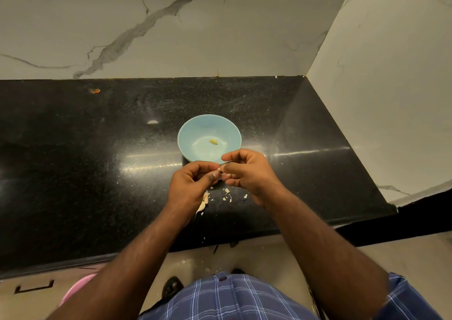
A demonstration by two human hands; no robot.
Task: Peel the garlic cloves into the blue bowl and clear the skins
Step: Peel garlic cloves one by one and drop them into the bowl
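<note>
My left hand and right hand meet just in front of the bowl, fingers curled, pinching a clove between them. I should pull the skin off in strips, letting them drop among the skins on the worktop, then drop it beside the peeled clove.

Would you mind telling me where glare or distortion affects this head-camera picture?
Head view: a bright streak of glare crosses the black counter left and right of the blue bowl; wide-angle bending curves the counter's front edge; the hands look slightly soft.
</note>
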